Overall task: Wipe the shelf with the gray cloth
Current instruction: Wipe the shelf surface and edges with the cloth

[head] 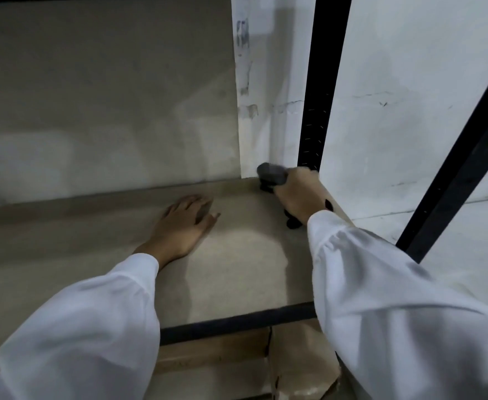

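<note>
Right hand [299, 194] bunching gray cloth [271, 174] at shelf [237, 255] back corner, left hand [183, 223] flat, fingers spread, mid-shelf

Beige shelf [245, 272] bears a flat left hand [183, 226] and gray cloth [271, 174].

Head camera looks forward-down, seemingly close over the shelf [237, 255].
</note>
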